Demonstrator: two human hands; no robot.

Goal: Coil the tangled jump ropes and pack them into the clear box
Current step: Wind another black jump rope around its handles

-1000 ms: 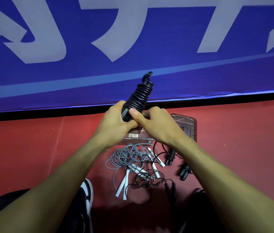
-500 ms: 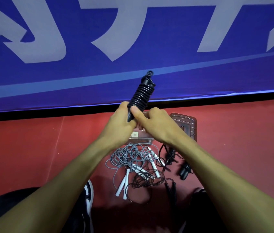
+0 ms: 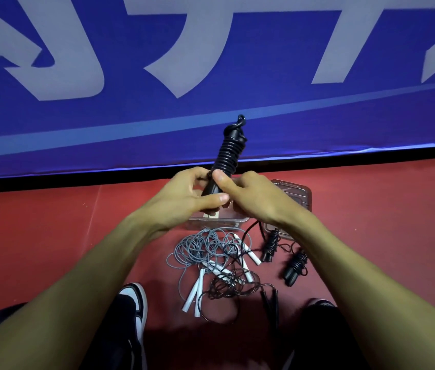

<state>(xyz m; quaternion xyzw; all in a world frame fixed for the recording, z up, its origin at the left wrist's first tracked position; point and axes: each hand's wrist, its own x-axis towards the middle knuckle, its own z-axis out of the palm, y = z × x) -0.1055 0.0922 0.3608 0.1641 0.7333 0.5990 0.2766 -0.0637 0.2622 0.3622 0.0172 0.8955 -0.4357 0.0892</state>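
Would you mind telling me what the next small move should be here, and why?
Probably lower the coiled black rope into the clear box just beneath. Both the left hand and right hand grip its lower end, and the wrap looks finished.

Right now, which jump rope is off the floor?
The black coiled rope, gripped by left hand and right hand; the other black bundles and grey rope lie on the floor.

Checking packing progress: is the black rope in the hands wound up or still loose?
Wound up. The black rope sits in tight turns around its handles, gripped at the bottom by the left hand and right hand.
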